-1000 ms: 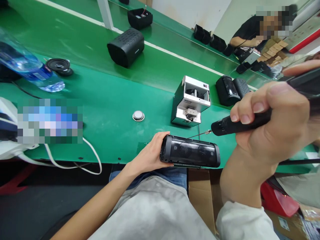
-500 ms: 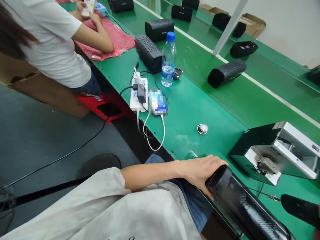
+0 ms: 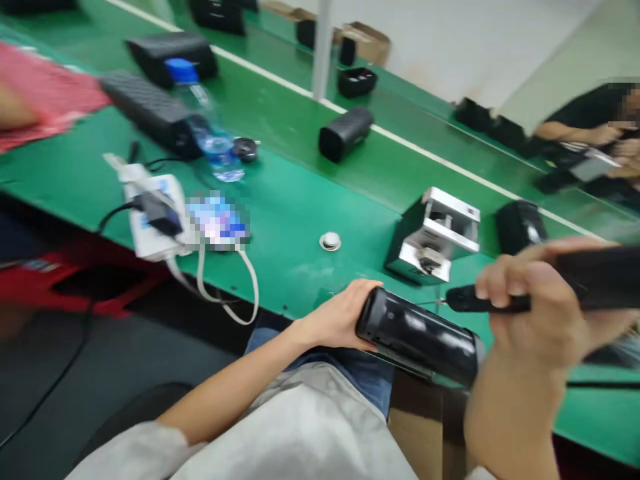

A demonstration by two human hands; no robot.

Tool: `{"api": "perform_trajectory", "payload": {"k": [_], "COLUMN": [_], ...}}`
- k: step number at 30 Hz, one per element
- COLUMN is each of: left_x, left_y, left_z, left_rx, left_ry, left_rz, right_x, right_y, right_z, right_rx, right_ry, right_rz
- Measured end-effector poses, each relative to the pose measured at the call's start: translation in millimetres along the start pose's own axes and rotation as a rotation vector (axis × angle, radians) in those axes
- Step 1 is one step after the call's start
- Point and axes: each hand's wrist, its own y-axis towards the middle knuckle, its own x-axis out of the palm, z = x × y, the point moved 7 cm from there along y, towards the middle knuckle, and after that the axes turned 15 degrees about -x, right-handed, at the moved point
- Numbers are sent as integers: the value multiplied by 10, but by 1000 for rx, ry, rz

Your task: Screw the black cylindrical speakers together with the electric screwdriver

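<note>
My left hand (image 3: 345,313) grips the left end of a glossy black speaker (image 3: 420,337), which lies lengthwise at the bench's near edge. My right hand (image 3: 537,307) is wrapped round a black electric screwdriver (image 3: 487,300). Its thin bit points left, above the far side of the speaker; whether the tip touches it I cannot tell. Just behind stands a black and silver box-shaped machine (image 3: 435,233), apparently a screw feeder. A small round silver part (image 3: 330,241) lies on the green bench to its left.
At left are a white power strip (image 3: 157,217) with plugs and cables, a phone with a blurred screen (image 3: 217,217), a water bottle (image 3: 217,147) and a small speaker driver (image 3: 246,149). More black speakers (image 3: 345,133) stand beyond. A co-worker (image 3: 590,127) works at far right.
My view has swung right, so the bench things shift left. My right hand has come into view with the screwdriver. My left hand keeps its grip on the speaker.
</note>
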Motion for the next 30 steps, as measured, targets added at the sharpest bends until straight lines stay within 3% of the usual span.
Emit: {"api": "perform_trajectory", "payload": {"k": [2, 5, 9, 16, 21, 26, 30], "left_x": [-16, -43, -49, -33, -36, -50, -47], "left_y": [6, 2, -11, -1, -2, -3, 1], "left_z": [-3, 37, 83, 53, 59, 84, 56], "left_rx": [-31, -56, -68, -60, -68, -60, -83], "left_ry": [19, 32, 40, 55, 59, 70, 82], "left_rz": [-27, -41, -43, -46, -50, -42, -44], "right_x": [-7, -129, -140, -13, -27, -7, -67], "right_y": [154, 403, 600, 573, 570, 570, 504], "right_z": [-135, -245, -112, 297, 344, 397, 301], "right_rx": [-121, -323, -499, -469, -436, -287, -221], "right_ry": [29, 30, -9, -285, -385, -528, -565], "right_rz": [-26, 105, 139, 62, 60, 35, 32]}}
